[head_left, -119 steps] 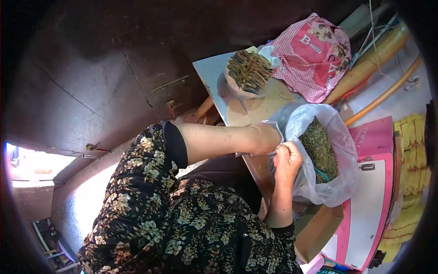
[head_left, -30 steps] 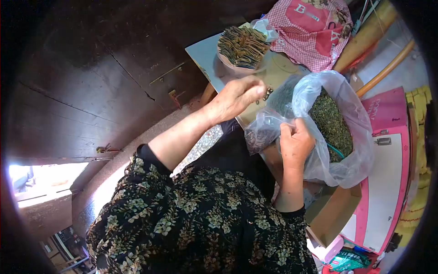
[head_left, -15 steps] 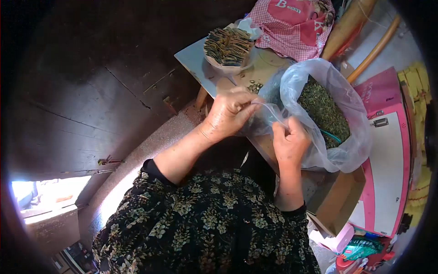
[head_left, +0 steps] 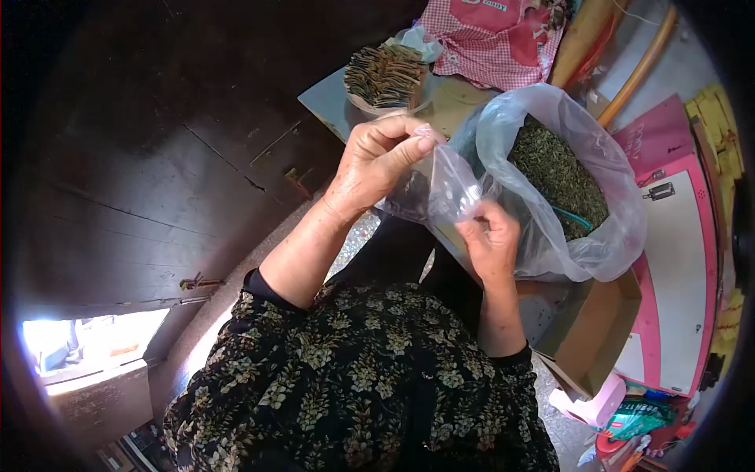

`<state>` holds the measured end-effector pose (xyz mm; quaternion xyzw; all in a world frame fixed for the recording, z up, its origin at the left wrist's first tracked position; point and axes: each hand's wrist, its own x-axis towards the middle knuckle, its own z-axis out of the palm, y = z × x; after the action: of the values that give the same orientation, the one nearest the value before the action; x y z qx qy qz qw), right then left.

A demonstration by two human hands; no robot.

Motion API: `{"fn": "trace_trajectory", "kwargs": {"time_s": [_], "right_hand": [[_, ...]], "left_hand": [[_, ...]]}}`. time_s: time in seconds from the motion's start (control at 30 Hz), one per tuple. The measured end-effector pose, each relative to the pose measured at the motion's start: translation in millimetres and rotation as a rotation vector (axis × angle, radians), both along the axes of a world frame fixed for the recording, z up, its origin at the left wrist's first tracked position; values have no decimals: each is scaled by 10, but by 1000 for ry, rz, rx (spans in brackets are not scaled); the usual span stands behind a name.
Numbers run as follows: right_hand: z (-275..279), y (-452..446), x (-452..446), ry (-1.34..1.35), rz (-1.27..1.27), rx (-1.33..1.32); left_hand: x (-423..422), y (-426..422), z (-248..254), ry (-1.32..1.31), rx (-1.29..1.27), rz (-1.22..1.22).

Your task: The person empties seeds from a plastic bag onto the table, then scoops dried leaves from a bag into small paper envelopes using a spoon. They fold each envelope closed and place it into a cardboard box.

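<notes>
1. From my distant seat I look down through the head camera at a small clear bag (head_left: 454, 182), spread between the two hands in front of the floral top (head_left: 354, 370)
2. My view shows the left hand (head_left: 376, 161) with thumb and fingers closed on one upper edge of it, holding that edge up
3. I see the right hand (head_left: 493, 242) pinching the bag's other side, thumb against fingers, lower down; something dark shows through the plastic, too blurred for me to name
4. Just beyond the right hand stands a large plastic bag (head_left: 491, 141), its mouth wide open, holding dried green-brown leaf bits (head_left: 550, 169) with a teal strip (head_left: 572, 219) lying in them
5. Farther off, on the table (head_left: 456, 96), I make out a pale bowl (head_left: 368, 108) packed with thin dark pieces (head_left: 384, 76) on edge, rising above its rim
6. A red checked bag (head_left: 480, 59) lies beyond the bowl; I cannot tell what is inside
7. Below the large plastic bag I see an open cardboard box (head_left: 605, 326), tilted in my view, near a pink-and-white cabinet (head_left: 676, 236)
</notes>
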<state>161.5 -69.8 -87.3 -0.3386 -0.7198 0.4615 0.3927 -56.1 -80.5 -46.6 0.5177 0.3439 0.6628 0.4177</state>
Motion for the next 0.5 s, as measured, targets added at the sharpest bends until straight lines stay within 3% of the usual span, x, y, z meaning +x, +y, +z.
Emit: {"fn": "trace_trajectory", "kwargs": {"time_s": [0.07, 0.17, 0.3, 0.4, 0.5], "right_hand": [[47, 11, -40, 366, -35, -43], [296, -13, -53, 465, 11, -273], [34, 75, 160, 367, -29, -329], [94, 64, 202, 378, -103, -198], [240, -7, 46, 391, -169, -159]], "left_hand": [[7, -4, 21, -58, -17, -48], [53, -23, 22, -47, -75, -143], [114, 38, -39, -92, -46, -110], [81, 36, -79, -39, -51, -85], [98, 35, -113, -146, -61, -101]]}}
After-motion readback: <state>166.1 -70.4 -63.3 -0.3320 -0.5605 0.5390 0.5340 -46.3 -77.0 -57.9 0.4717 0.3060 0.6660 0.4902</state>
